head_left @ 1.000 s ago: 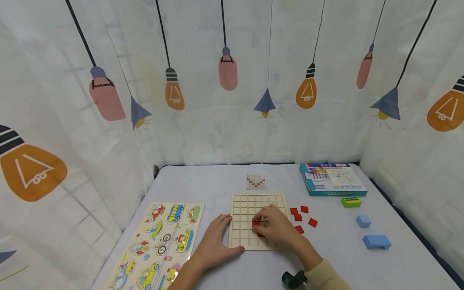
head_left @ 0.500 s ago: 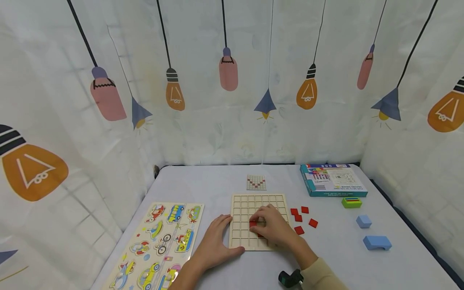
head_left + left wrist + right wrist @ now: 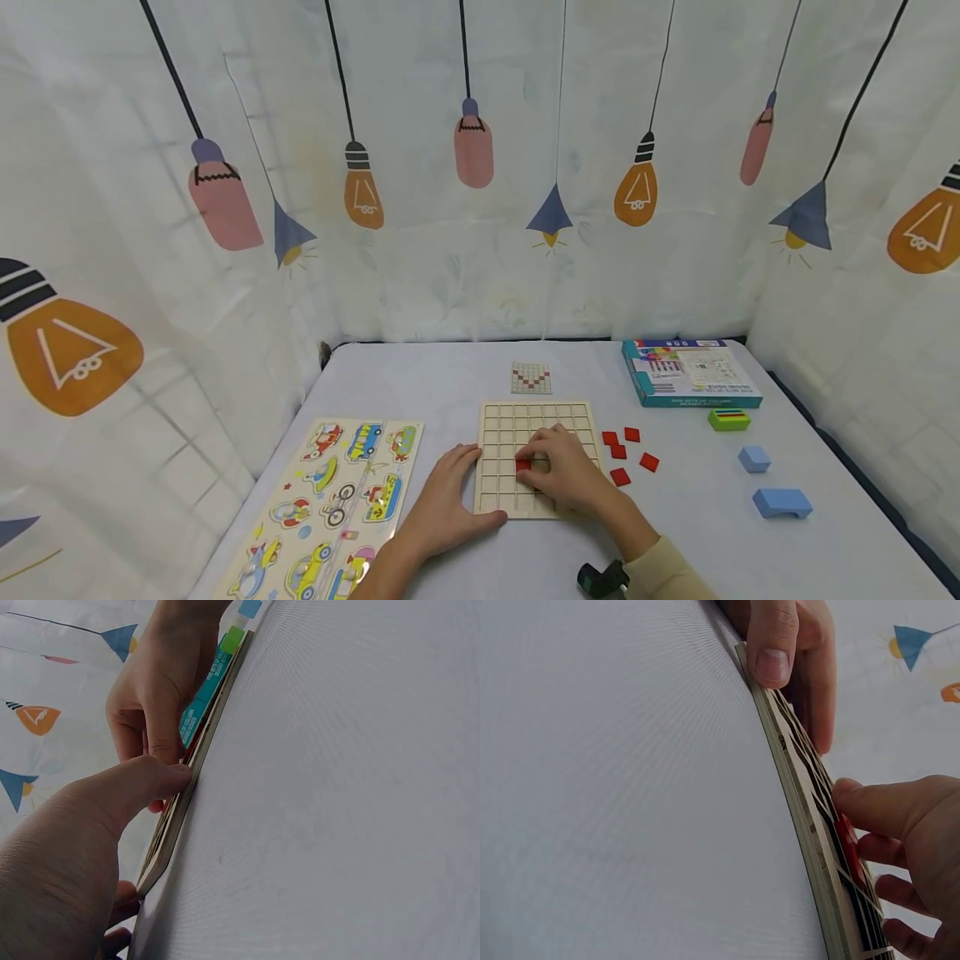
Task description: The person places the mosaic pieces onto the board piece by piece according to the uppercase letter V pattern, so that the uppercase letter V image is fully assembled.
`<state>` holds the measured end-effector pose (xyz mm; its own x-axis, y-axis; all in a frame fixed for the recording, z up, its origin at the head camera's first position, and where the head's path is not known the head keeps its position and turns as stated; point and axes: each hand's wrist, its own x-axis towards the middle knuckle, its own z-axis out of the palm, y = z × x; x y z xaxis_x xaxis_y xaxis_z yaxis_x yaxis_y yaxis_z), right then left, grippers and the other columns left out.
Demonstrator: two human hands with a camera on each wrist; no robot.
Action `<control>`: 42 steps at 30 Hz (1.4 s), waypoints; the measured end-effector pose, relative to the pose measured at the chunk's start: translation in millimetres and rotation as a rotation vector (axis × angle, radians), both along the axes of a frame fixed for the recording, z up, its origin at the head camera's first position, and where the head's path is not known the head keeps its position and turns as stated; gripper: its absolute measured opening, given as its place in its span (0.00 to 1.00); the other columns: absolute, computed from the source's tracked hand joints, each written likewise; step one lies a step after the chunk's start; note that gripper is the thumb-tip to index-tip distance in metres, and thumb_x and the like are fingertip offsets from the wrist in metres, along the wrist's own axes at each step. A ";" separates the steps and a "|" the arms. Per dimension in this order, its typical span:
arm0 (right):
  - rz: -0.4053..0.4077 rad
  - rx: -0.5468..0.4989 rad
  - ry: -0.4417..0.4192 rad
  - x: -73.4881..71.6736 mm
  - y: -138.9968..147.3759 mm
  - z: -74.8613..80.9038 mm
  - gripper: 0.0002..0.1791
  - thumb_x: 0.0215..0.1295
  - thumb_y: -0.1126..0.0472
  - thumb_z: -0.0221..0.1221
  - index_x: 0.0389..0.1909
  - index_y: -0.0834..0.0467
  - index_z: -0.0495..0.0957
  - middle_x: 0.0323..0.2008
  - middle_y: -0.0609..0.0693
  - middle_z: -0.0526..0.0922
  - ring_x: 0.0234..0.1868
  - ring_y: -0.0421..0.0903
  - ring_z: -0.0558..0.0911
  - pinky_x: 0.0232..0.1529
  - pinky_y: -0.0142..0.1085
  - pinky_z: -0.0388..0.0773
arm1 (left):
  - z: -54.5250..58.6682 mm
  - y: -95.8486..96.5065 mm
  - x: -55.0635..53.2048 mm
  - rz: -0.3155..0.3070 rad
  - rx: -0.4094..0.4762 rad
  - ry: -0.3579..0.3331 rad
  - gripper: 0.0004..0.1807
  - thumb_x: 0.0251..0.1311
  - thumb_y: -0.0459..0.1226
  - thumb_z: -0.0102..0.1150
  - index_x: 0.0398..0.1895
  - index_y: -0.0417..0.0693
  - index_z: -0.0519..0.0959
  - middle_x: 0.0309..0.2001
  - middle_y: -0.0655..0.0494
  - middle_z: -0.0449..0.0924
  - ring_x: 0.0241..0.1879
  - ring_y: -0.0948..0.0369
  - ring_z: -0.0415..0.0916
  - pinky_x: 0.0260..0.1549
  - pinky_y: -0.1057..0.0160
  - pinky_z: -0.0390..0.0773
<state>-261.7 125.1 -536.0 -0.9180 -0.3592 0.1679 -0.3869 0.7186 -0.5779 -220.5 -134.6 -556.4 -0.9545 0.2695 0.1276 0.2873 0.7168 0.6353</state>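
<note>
A wooden grid board (image 3: 497,483) lies flat in front of me. My left hand (image 3: 452,497) holds its near left corner, thumb along the front edge and fingers against the left side. In the left wrist view the thumb (image 3: 161,782) overlaps the board's edge (image 3: 171,838). My right hand (image 3: 564,469) is over the board's middle, thumb and index finger pinching a red square tile (image 3: 522,466). The right wrist view shows red (image 3: 847,847) low in the grid beside that hand's fingertips. The palm and fingers hide cells around it.
Several loose red tiles (image 3: 619,477) lie right of the board. Behind it is a small pattern card (image 3: 531,377). A vehicle puzzle board (image 3: 322,508) is at left. At right are a teal box (image 3: 690,375), a green block (image 3: 727,419) and blue blocks (image 3: 782,502).
My right hand has shifted slightly left with the red tile, and a second red patch below it is now covered by the hand. The left hand stays in place.
</note>
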 end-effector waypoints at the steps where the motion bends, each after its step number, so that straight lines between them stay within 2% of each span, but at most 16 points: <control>1: 0.002 0.000 0.005 0.5 0.2 0.7 0.13 0.68 0.46 0.78 0.52 0.39 0.93 0.48 0.31 0.85 0.53 0.39 0.73 0.53 0.41 0.76 | 0.2 0.0 0.1 0.000 0.001 -0.001 0.62 0.47 0.71 0.80 0.83 0.51 0.71 0.83 0.54 0.68 0.86 0.48 0.60 0.83 0.37 0.67; 3: 0.004 0.000 0.015 1.8 1.0 2.5 0.12 0.69 0.47 0.77 0.51 0.40 0.93 0.48 0.32 0.86 0.55 0.40 0.75 0.60 0.47 0.78 | 0.8 0.0 0.5 -0.001 0.005 -0.002 0.62 0.47 0.71 0.80 0.83 0.51 0.71 0.83 0.54 0.68 0.86 0.47 0.60 0.83 0.37 0.67; 6: 0.003 -0.006 0.019 4.1 3.1 5.9 0.10 0.69 0.48 0.77 0.49 0.40 0.92 0.47 0.32 0.86 0.56 0.41 0.76 0.62 0.52 0.80 | 1.5 0.1 0.9 -0.002 0.010 0.000 0.62 0.47 0.70 0.80 0.82 0.51 0.72 0.83 0.54 0.69 0.86 0.47 0.60 0.83 0.36 0.67; 10: -0.010 -0.016 -0.003 6.6 7.0 10.2 0.09 0.69 0.46 0.77 0.47 0.38 0.92 0.46 0.30 0.86 0.53 0.40 0.76 0.55 0.44 0.82 | 2.1 0.2 1.2 0.000 0.015 0.002 0.61 0.47 0.70 0.81 0.82 0.51 0.72 0.83 0.54 0.69 0.86 0.47 0.61 0.83 0.36 0.67; 14: -0.019 -0.019 -0.026 8.9 13.2 12.6 0.11 0.69 0.46 0.76 0.49 0.39 0.92 0.47 0.32 0.87 0.53 0.39 0.77 0.55 0.39 0.84 | 2.8 0.4 1.5 -0.001 0.016 0.015 0.61 0.47 0.68 0.82 0.81 0.49 0.73 0.82 0.54 0.70 0.86 0.47 0.62 0.83 0.36 0.67; 18: -0.033 -0.041 -0.074 12.9 21.9 16.4 0.12 0.71 0.46 0.74 0.52 0.39 0.91 0.49 0.33 0.85 0.55 0.40 0.77 0.57 0.39 0.85 | 3.0 0.6 2.0 -0.001 0.016 0.031 0.61 0.46 0.67 0.83 0.81 0.48 0.73 0.81 0.53 0.71 0.85 0.46 0.63 0.82 0.36 0.68; 24: -0.054 -0.071 -0.122 16.7 36.9 18.5 0.12 0.70 0.46 0.75 0.52 0.37 0.90 0.50 0.36 0.83 0.56 0.41 0.77 0.57 0.39 0.86 | 3.4 1.3 2.2 0.007 0.021 -0.003 0.61 0.46 0.68 0.82 0.82 0.50 0.72 0.82 0.54 0.70 0.86 0.47 0.61 0.83 0.36 0.67; 35: -0.080 -0.088 -0.134 24.1 63.6 22.2 0.13 0.71 0.48 0.76 0.53 0.39 0.89 0.51 0.37 0.86 0.57 0.41 0.78 0.60 0.43 0.85 | 2.0 1.7 1.5 0.005 0.016 0.025 0.61 0.46 0.68 0.82 0.81 0.48 0.73 0.81 0.54 0.70 0.85 0.47 0.63 0.82 0.35 0.68; 42: -0.076 -0.128 -0.117 28.3 83.7 21.6 0.14 0.69 0.49 0.77 0.53 0.42 0.90 0.52 0.39 0.87 0.57 0.46 0.78 0.52 0.38 0.83 | 2.8 1.5 0.8 0.003 0.021 -0.010 0.61 0.47 0.68 0.82 0.82 0.50 0.72 0.82 0.55 0.69 0.86 0.48 0.61 0.83 0.36 0.67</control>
